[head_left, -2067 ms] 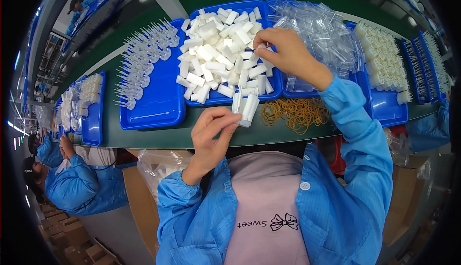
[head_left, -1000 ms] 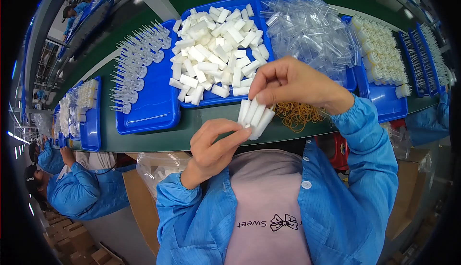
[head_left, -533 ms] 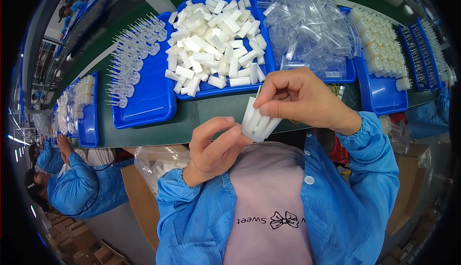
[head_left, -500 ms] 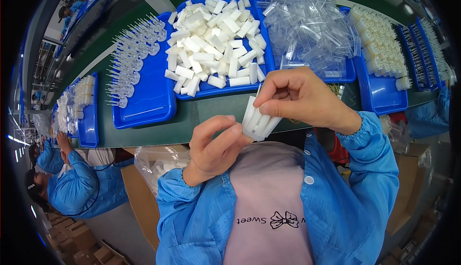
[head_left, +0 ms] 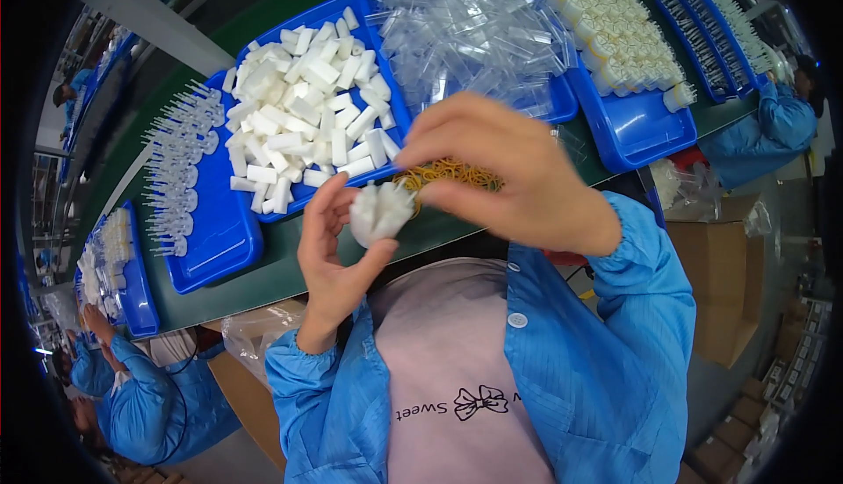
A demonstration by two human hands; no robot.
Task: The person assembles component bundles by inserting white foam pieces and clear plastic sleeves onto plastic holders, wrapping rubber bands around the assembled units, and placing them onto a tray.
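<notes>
My left hand (head_left: 334, 256) grips a round cluster of white foam pieces (head_left: 381, 214) around a clear plastic base, with its end turned toward me. A thin pin seems to stick out of its middle. To its right, my right hand (head_left: 514, 172) is blurred by motion, thumb and fingers apart with nothing visible between them. It passes over a heap of yellow-orange rubber bands (head_left: 452, 173) on the green table, partly hiding it. Beyond my hands a blue tray (head_left: 397, 89) is heaped with white foam blocks (head_left: 303, 102).
Clear plastic sleeves (head_left: 474, 32) fill the tray behind my right hand. Clear stemmed parts (head_left: 180, 168) line a blue tray (head_left: 215, 260) at left. Finished-looking white-and-yellow clusters (head_left: 615, 36) stand in the right tray (head_left: 645, 137). Co-workers in blue (head_left: 167, 405) sit at both sides.
My left hand has tipped the white cluster so its end faces me. My right hand has let go of it and moved right, fingers spreading. The view has shifted, revealing the rubber bands.
</notes>
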